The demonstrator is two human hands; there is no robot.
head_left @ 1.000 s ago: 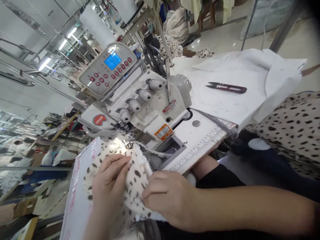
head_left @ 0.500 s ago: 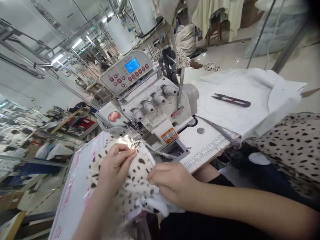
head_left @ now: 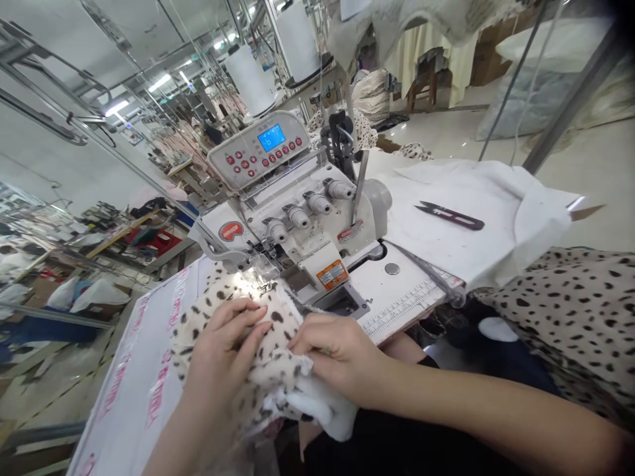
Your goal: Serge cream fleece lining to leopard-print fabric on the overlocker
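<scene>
A white sewing machine [head_left: 302, 218] with a lit blue display stands in the middle. Cream plush fabric with dark spots [head_left: 198, 317] lies under its lit presser foot and bunches toward the front edge. My left hand [head_left: 231, 344] rests on the fabric just in front of the foot, thumb and fingers curled, with a small gap between thumb and index fingertips. To its right, my right hand [head_left: 335, 357] pinches the fabric's right edge, where white fluffy lining hangs down below the fingers.
Dark thread snips [head_left: 451, 216] lie on a white cloth [head_left: 501, 198] right of the machine. Thread cones [head_left: 251, 82] stand behind it. More spotted fabric [head_left: 585, 311] hangs at the right. Shelving and goods fill the left background.
The view has shifted slightly. My left thumb and index finger have parted a little and sit lower, away from the presser foot. My right hand still grips the fabric edge, its fingers more bent.
</scene>
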